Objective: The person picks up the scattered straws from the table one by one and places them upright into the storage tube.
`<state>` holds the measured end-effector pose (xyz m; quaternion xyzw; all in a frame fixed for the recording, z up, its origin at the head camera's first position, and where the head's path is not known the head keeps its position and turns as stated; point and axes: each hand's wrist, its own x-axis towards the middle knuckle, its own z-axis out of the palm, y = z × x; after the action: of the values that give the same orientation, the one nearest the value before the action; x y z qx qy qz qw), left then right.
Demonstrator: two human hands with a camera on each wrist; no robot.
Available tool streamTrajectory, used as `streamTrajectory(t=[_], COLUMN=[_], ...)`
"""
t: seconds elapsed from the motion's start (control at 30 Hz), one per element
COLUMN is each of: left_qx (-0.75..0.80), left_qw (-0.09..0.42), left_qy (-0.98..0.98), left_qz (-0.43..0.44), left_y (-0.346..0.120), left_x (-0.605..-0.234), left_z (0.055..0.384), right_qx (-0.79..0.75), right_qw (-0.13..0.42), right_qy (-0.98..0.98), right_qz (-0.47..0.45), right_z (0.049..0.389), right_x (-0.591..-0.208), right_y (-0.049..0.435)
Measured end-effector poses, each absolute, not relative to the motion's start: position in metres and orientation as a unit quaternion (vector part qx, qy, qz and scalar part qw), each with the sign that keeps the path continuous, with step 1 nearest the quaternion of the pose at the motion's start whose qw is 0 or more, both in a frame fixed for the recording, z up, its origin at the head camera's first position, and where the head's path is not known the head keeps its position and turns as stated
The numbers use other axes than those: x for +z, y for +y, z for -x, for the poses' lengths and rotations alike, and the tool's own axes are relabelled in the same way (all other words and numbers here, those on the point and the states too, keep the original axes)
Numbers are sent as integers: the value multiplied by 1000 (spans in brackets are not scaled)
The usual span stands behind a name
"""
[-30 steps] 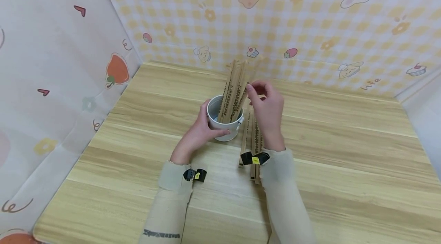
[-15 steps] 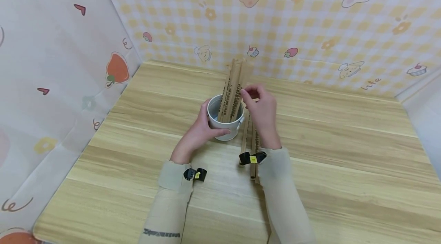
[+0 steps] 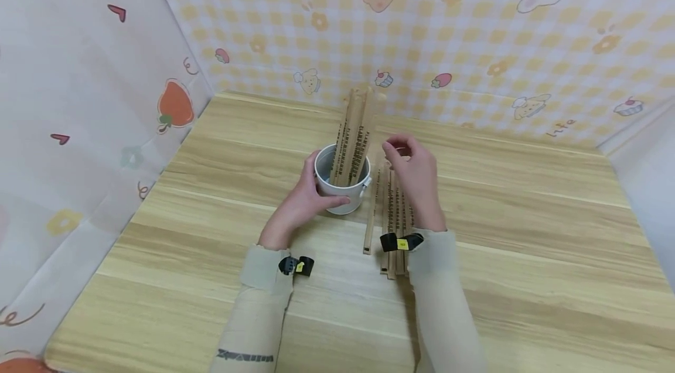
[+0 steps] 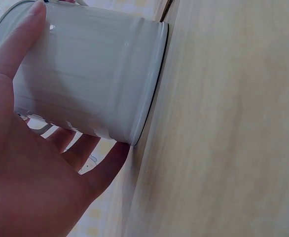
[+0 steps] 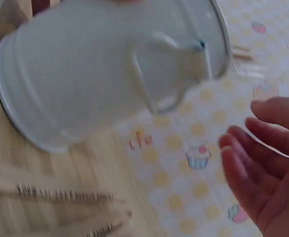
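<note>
My left hand point(image 3: 304, 198) grips a small white metal bucket point(image 4: 85, 69) that stands upright on the table, thumb across its near side and fingers round the far side. Several straws point(image 3: 352, 136) in printed brown paper wrappers lean inside the bucket, their tops well above the rim. To the right, my right hand point(image 3: 415, 177) hovers with loosely bent fingers and holds nothing; the right wrist view shows these fingers point(image 5: 238, 163) apart from the bucket. Under that hand lie more wrapped straws point(image 3: 392, 226), partly hidden by the wrist.
One wrapped straw point(image 3: 371, 221) lies slightly apart, between the bucket and the pile. The wood-grain table point(image 3: 527, 215) reaches back to a yellow checked backdrop point(image 3: 464, 39). A white printed sheet point(image 3: 95, 98) borders the left side. A wire handle point(image 5: 157, 106) hangs on the bucket's side.
My right hand let a wrapped straw go into the bucket, then drew back to the right over the pile. The left hand keeps its grip on the bucket.
</note>
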<state>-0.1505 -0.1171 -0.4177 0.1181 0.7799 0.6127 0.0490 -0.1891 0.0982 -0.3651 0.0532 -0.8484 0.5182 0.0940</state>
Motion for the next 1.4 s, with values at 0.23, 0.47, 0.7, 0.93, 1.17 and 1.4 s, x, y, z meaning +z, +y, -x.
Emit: streamTrajectory(t=[0.23, 0.47, 0.7, 0.93, 1.17, 1.4], left_qx=[609, 611, 611, 617, 613, 618], left_qw=[53, 60, 70, 73, 71, 68], left_qy=[784, 782, 782, 776, 779, 775], left_qz=[-111, -108, -102, -107, -111, -113], left_y=[-118, -118, -115, -114, -114, -114], left_x=[-418, -410, -389, -388, -386, -390], left_z=[149, 144, 136, 137, 137, 139], right_qx=[480, 442, 399, 345, 325, 297], right_qw=[39, -14, -31, -107, -136, -122], right_qy=[-876, -897, -916, -932, -935, -946], right_qz=[-17, -2, 9, 21, 38, 39], right_z=[187, 186, 187, 185, 184, 183], right_x=[-368, -380, -388, -394, -402, -408], right_y=[121, 142, 160, 173, 177, 175])
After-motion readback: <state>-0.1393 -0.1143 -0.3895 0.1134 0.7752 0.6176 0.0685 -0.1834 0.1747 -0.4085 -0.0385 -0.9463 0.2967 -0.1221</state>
